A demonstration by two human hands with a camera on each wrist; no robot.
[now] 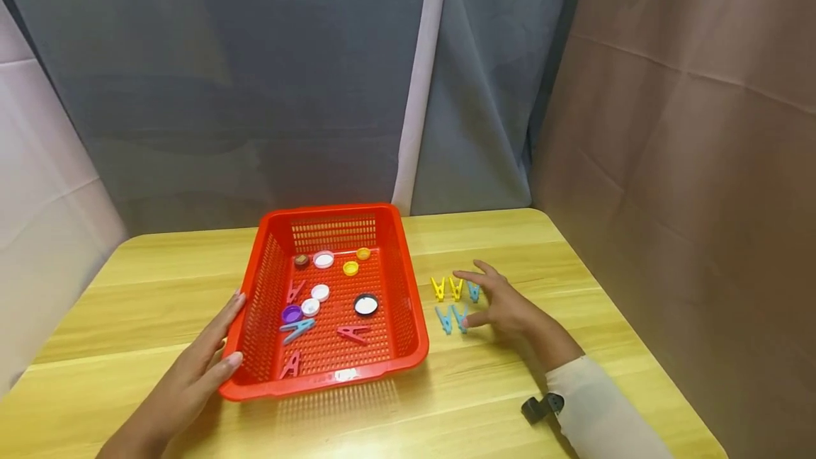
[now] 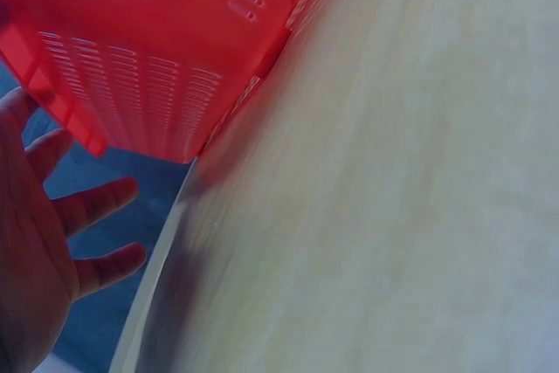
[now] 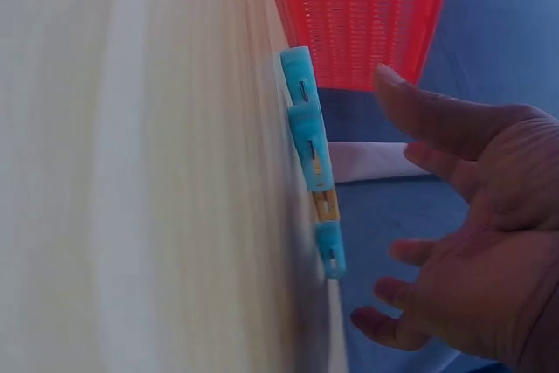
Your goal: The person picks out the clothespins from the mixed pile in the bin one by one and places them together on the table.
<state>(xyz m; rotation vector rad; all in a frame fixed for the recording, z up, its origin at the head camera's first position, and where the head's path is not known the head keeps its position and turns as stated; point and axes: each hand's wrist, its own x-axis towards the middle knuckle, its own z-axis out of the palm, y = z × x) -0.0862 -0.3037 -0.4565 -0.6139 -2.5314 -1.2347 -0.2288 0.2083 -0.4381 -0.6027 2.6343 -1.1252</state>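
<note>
A red plastic basket (image 1: 321, 374) stands on the table, holding bottle caps, several pink and blue clothespins and a black-rimmed lid (image 1: 366, 305). My left hand (image 1: 191, 374) touches its left rim with fingertips and thumb; the fingers are spread and fairly straight in the left wrist view. To the right of the basket lie two yellow clothespins (image 1: 438, 289) and three blue clothespins (image 1: 444, 320) in two rows. Over the right end of these rows is my right hand (image 1: 503, 303), fingers apart and nothing held. It partly covers a blue clothespin (image 1: 473, 292) at the back.
The light wooden table (image 1: 159, 282) has a rounded far right corner. Grey cloth (image 1: 255, 91) hangs behind it, with a brownish cloth (image 1: 676, 161) along the right side and a pale one at the left. A black wrist device (image 1: 542, 408) sits by my right sleeve.
</note>
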